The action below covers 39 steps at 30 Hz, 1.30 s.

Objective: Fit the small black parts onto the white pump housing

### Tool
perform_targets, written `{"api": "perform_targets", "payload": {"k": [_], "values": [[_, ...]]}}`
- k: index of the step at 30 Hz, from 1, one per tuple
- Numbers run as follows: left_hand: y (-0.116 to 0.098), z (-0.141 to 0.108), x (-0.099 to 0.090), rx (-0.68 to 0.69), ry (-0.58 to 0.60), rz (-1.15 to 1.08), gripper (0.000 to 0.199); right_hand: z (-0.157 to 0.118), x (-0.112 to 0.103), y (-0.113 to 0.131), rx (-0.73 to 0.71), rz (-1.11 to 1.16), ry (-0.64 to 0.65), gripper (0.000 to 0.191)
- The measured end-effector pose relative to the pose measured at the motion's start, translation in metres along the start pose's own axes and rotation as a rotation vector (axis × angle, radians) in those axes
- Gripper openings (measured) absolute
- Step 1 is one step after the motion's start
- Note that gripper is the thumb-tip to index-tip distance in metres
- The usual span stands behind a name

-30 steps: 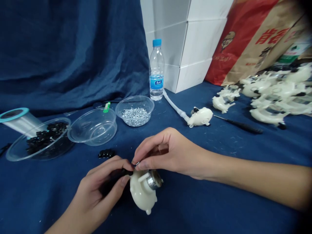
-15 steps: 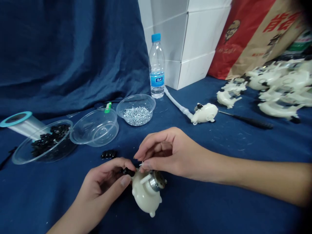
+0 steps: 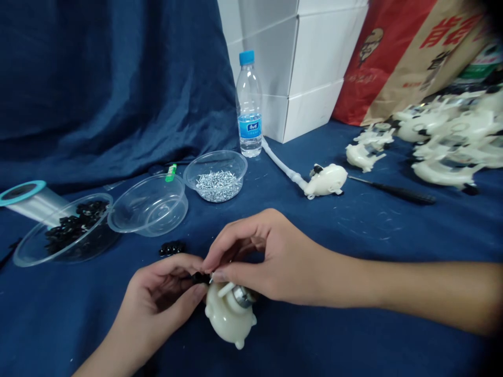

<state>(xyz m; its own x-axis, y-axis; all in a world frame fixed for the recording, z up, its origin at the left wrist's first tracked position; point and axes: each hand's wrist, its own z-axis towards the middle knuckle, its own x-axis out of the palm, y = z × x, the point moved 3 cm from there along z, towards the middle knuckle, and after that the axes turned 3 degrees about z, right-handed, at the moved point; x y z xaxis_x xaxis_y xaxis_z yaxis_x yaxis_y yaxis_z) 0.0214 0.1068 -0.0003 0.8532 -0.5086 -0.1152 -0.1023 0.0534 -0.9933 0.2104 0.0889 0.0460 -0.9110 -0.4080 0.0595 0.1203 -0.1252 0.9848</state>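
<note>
Near the front middle is a cream-coloured, rounded plastic housing [image 3: 230, 319] with short knobs and a round silvery metal motor [image 3: 242, 296] set in its side. My left hand [image 3: 161, 303] pinches a small black plastic part [image 3: 199, 277] between thumb and forefinger, at the housing's upper left. From above, my right hand [image 3: 259, 256] closes its thumb and forefinger on a small silvery screw [image 3: 212, 278] whose end shows beside the black part. My right thumb and palm cover part of the motor. Several glossy black pieces [image 3: 172, 247] lie together just beyond my left hand.
Behind stand clear bowls: one of black parts [image 3: 68, 233], a bare one [image 3: 147, 228], one of screws [image 3: 217, 184]. A wire spool [image 3: 33, 201], water bottle [image 3: 250, 110], white boxes [image 3: 314, 57], another housing [image 3: 327, 180], screwdriver [image 3: 401, 193] and piled housings [image 3: 451, 136] surround them.
My right fingers have moved left and slightly down, bringing the screw to the black part. My left hand keeps its pinch; the whole view has shifted slightly.
</note>
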Motion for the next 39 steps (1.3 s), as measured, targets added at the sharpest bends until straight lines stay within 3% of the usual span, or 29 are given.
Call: {"api": "perform_targets", "payload": {"k": [21, 28, 39], "values": [[0.0, 0.001, 0.001, -0.085, -0.044, -0.057, 0.007, 0.005, -0.001, -0.006, 0.088, -0.059, -0.01, 0.008], [-0.009, -0.003, 0.008, -0.148, -0.131, -0.025, 0.007, 0.005, -0.002, -0.001, -0.016, -0.187, -0.008, 0.008], [-0.011, -0.002, 0.008, -0.157, -0.134, -0.051, 0.008, 0.004, -0.001, 0.001, -0.067, -0.239, 0.001, 0.011]]}}
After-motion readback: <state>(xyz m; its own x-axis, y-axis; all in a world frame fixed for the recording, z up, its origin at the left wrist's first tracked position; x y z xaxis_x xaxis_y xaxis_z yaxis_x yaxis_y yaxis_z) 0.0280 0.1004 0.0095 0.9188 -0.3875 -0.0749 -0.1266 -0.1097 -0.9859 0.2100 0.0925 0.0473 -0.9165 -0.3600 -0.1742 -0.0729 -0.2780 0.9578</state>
